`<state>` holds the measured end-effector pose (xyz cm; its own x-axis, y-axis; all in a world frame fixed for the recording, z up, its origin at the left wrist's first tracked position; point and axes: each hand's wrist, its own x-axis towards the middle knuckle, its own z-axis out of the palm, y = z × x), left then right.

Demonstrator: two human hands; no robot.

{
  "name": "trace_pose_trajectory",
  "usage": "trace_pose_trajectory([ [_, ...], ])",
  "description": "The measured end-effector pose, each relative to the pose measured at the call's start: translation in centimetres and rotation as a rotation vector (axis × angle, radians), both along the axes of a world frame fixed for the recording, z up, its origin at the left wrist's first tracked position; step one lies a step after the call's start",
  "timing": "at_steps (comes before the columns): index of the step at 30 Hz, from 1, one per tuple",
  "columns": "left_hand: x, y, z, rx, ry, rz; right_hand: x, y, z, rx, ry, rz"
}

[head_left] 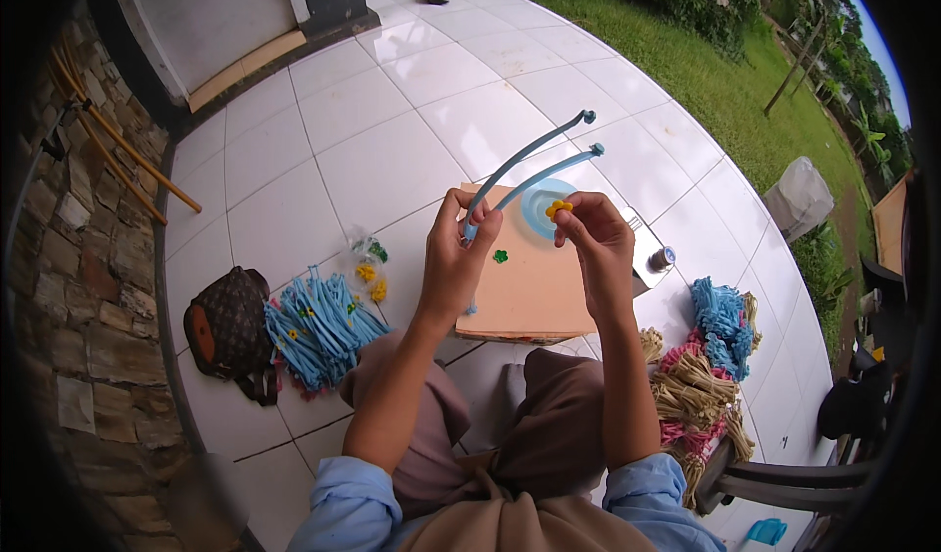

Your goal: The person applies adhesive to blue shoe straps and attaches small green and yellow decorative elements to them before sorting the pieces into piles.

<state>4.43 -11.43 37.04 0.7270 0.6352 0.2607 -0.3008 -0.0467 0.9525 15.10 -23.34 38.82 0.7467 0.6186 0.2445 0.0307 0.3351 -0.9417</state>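
My left hand [457, 248] pinches a pair of blue fabric cords [534, 157] near one end. Their two knotted or bunched tips stick up and to the right. My right hand [600, 243] holds a small yellow flower-shaped piece [559, 208] between thumb and fingertips, a little apart from the cords. Below both hands lies a flat tan board [534, 302]. A small green flower-shaped piece [501, 256] rests on it, and a light blue round dish [534, 221] sits at its far side, partly behind the right hand.
Left lie a bundle of blue cords [323, 322], a brown patterned bag [227, 322] and clear bags of yellow and green pieces [368, 263]. Right are a thread spool [663, 259], heaps of blue cords [723, 326] and beige cords [696, 395], and a dark wooden chair [784, 483].
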Motion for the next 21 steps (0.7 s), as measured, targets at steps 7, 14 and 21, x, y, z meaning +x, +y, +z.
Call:
trace_pose_trajectory([
  [7,0.5,-0.1,-0.4,-0.088,-0.171,0.007,-0.9,0.3,0.7,0.11,0.161,0.022],
  [14,0.1,0.0,0.0,-0.166,-0.227,0.028,-1.4,0.3,1.3,0.169,0.16,0.04],
  [21,0.0,-0.7,0.5,-0.165,-0.257,0.007,-2.8,1.3,1.5,0.164,0.251,0.088],
])
